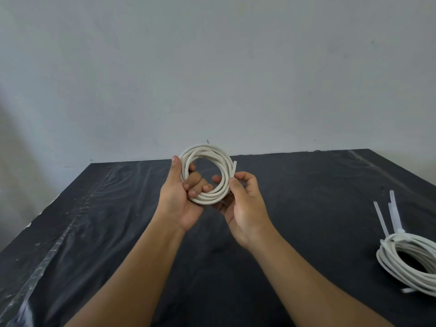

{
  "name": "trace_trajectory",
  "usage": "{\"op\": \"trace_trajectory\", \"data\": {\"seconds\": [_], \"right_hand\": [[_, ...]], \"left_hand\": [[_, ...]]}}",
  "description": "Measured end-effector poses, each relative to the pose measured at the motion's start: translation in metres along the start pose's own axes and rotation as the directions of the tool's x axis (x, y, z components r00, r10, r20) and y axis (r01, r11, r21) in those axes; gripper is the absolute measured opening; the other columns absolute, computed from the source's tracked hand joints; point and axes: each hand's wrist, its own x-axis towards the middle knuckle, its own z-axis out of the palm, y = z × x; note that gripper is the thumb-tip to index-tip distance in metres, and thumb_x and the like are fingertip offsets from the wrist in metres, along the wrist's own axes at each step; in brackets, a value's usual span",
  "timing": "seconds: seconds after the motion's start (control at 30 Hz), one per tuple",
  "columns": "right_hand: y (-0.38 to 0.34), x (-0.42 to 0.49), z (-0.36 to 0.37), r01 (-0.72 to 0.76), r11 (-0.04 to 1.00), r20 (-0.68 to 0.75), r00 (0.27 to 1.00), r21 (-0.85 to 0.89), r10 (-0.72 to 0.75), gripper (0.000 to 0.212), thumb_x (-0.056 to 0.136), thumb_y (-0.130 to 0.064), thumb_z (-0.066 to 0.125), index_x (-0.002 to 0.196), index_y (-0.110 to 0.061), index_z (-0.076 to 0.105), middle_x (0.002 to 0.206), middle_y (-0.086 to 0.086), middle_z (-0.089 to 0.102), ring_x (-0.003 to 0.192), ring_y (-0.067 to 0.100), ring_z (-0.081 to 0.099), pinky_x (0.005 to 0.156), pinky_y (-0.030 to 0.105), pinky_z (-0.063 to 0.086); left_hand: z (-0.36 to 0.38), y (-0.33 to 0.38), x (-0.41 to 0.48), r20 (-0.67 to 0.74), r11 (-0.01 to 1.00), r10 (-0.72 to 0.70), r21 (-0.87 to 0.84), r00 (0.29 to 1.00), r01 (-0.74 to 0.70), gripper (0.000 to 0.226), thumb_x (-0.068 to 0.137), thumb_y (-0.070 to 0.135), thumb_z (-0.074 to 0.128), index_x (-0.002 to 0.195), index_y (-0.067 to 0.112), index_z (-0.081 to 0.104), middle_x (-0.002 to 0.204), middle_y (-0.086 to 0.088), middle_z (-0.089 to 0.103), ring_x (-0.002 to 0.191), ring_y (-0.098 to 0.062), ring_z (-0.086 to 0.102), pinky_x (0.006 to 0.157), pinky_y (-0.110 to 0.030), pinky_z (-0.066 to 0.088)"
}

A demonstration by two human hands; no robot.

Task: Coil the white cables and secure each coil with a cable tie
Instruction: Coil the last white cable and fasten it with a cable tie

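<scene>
A white cable coil [207, 152] is held upright above the black table [118, 232], near its far edge. My left hand [181, 199] grips the coil's left and lower side, with fingers curled through the ring. My right hand [243, 204] pinches the coil's right side, where the loose cable end sticks up. A second white coil [410, 263] lies at the table's right edge, with translucent cable ties [389, 213] sticking up from it.
A grey wall [212, 67] rises right behind the table. The tabletop is covered in wrinkled black plastic sheeting with a taped seam [70, 223] running down the left side.
</scene>
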Motion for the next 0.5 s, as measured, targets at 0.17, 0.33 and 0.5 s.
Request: {"op": "trace_trajectory", "data": {"seconds": [0.17,0.33,0.5], "right_hand": [[-0.004,0.007,-0.010,-0.010,0.994,-0.086,0.996,-0.109,0.001,0.042,0.098,-0.013,0.037,0.131,-0.036,0.047,0.089,0.002,0.057,0.080,0.013,0.057,0.078,0.034,0.052],[0.005,0.016,-0.023,0.123,0.832,-0.092,0.975,-0.541,-0.204,0.042,0.101,-0.037,0.034,0.144,-0.042,0.031,0.132,-0.007,0.052,0.107,0.010,0.054,0.097,0.035,0.048],[0.002,0.025,-0.042,0.187,0.659,-0.001,0.962,-0.728,-0.274,0.044,0.101,-0.038,0.035,0.145,-0.040,0.029,0.112,-0.010,0.046,0.100,0.010,0.040,0.104,0.043,0.040]], "left_hand": [[0.001,-0.016,-0.002,-0.040,0.961,0.036,0.275,0.999,-0.024,0.047,0.099,0.049,0.032,0.078,0.012,0.053,0.048,0.001,0.035,0.050,-0.016,0.044,0.071,-0.037,0.051],[-0.005,-0.036,-0.006,-0.023,0.866,0.086,0.495,0.996,-0.063,0.049,0.100,0.044,0.028,0.078,0.011,0.057,0.056,-0.004,0.051,0.065,-0.022,0.050,0.081,-0.041,0.046],[-0.016,-0.035,-0.008,0.015,0.915,-0.118,0.391,0.993,0.103,0.045,0.101,0.037,0.033,0.089,0.002,0.060,0.081,-0.015,0.062,0.082,-0.027,0.062,0.090,-0.043,0.050]]}}
